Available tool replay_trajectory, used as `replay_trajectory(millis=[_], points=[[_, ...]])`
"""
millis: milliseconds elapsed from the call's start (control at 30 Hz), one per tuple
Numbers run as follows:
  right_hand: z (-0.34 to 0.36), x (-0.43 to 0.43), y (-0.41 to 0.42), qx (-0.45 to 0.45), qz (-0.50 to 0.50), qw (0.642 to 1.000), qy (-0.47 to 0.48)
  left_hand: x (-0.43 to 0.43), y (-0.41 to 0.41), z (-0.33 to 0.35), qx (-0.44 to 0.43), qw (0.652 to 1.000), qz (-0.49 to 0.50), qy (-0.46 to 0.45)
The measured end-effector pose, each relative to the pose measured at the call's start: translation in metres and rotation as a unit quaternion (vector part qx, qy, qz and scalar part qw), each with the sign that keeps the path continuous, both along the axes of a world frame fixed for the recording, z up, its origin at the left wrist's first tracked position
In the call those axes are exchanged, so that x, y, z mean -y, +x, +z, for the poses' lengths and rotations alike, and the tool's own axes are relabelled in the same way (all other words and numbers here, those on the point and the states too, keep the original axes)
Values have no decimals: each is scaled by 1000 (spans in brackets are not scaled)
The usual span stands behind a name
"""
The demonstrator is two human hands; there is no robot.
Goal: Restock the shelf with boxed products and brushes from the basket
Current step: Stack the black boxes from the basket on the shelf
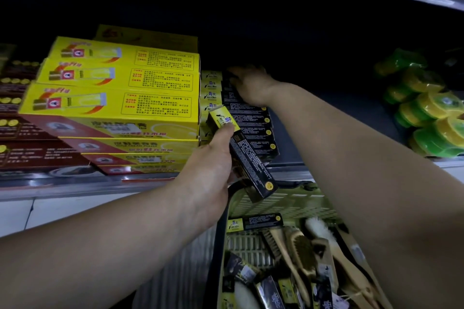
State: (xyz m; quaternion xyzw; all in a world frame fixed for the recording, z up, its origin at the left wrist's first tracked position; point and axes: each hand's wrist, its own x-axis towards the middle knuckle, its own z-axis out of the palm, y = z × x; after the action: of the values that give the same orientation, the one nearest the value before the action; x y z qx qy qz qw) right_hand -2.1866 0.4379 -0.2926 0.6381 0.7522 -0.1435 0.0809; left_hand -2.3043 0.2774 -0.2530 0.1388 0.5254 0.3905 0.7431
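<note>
One box [251, 158] in left hand [213, 165]; right hand [251, 85] touching shelved stack [253, 128].

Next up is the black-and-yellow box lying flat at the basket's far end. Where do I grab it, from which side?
Pinch the box across its long edges near mid-length, coming from above. It lies flat and crosswise, top face clear; the basket wall blocks its far side and brushes crowd the near side.

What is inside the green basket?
The basket holds black-and-yellow boxes and wooden brushes. The right forearm covers its right side, so that part is hidden.
</note>
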Motion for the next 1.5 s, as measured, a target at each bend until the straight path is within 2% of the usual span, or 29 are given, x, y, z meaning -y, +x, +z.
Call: replay_trajectory(millis=[200, 300, 367, 433, 500, 600, 667, 733, 800, 867, 967, 1133, 1500], points=[[16, 17, 2, -68, -3, 997, 27, 0, 0, -2, 3, 1000, 5, 8], [36, 52, 9, -189, 4, 980, 70, 1, 1, -3, 7, 1000, 19, 10], [51, 85, 18, -268, -7, 963, 36, 2, 1, -4, 12, 1000, 26, 13], [65, 122, 27, -304, -20, 952, -33, 4, 1, -2, 22, 999, 25, 22], [74, 154, 34, -297, -17, 952, -67, 7, 2, 0, 38, 998, 21, 34], [70, 184, 42, -237, -2, 971, 8, 16, 0, 1, 18, 997, -34, 74], [64, 190, 46, -240, -27, 970, 37, 24, -9, -5, -95, 977, -121, 147], [59, 186, 49, -250, -52, 966, 37, 29, -23, -13, -218, 931, -178, 232], [51, 177, 50, -243, -55, 968, 34, 33, -38, -20, -281, 899, -190, 277], [43, 166, 47, -230, -41, 972, 22, 36, -47, -26, -306, 887, -191, 288], [34, 152, 37, -226, -24, 974, -8, 39, -51, -33, -312, 881, -214, 284], [33, 142, 37, -215, -16, 977, 2, 39, -52, -36, -304, 884, -232, 270], [34, 153, 32, -242, -22, 970, 1, 47, -50, -19, -278, 870, -253, 320]])
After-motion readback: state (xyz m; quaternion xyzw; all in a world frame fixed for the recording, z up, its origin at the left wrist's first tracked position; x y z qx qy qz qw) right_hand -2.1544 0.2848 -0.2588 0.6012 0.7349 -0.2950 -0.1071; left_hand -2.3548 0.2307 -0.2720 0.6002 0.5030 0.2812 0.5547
